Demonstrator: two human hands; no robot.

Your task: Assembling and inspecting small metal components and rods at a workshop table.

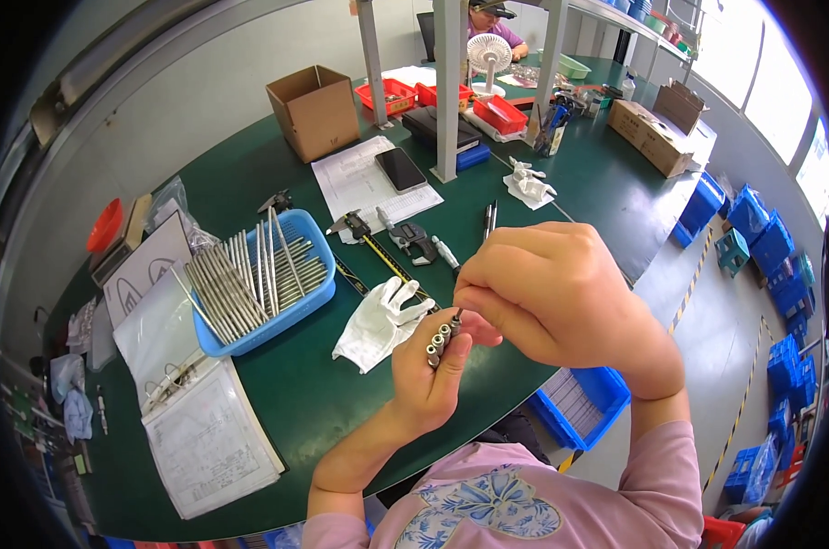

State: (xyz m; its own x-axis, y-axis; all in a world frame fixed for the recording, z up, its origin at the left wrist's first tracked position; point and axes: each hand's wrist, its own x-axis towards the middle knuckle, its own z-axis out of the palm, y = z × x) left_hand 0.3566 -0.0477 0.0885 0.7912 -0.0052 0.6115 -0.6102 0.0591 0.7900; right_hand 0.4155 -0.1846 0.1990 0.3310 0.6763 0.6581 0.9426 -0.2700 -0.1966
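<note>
Several slim metal rods (439, 342) with hollow ends facing up are bunched in my left hand (422, 384), its fingers and thumb closed around them. Just above the rod ends, my right hand (561, 297) is closed in a pinch. A short dark tip (458, 314) shows below its fingers, at the end of one rod; the rest is hidden by the hand. A white glove (373, 328) lies on the green table, left of my hands. Farther left, a blue basket (277, 332) holds many similar metal rods (240, 279).
Beyond the glove lie a caliper (370, 242), a micrometer (412, 240) and a phone (401, 170) on papers. An open binder (208, 439) is at the near left. A cardboard box (318, 119) and a metal post (447, 101) stand farther back. A co-worker (506, 27) sits across the table.
</note>
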